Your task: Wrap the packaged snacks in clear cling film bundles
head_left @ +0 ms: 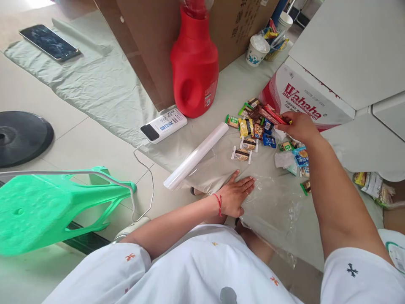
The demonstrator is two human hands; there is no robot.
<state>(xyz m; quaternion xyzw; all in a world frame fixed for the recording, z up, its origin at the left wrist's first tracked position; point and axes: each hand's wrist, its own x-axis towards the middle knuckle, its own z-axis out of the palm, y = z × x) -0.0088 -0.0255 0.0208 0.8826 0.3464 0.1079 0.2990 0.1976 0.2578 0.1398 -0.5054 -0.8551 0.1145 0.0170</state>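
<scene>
My left hand [236, 195], with a red string bracelet at the wrist, lies flat with fingers spread on clear plastic film [272, 207]. The film stretches across the cloth in front of me from a roll of plastic film [196, 156], which lies slanted to the left. My right hand [300, 128] grips red-wrapped snack bars [271, 114] by one end, just over a pile of small wrapped snacks [255, 126]. Several more packets, among them a blue snack packet [301, 156], lie beneath and beside my right forearm, which hides part of them.
Behind the snacks stand a red plastic jug [195, 67], a brown cardboard box [142, 46] and a red-and-white carton [303, 97]. Paper cups [257, 50] sit farther back. To the left are a power bank [165, 125] with a cable, a phone [49, 42] and a green stool [41, 207].
</scene>
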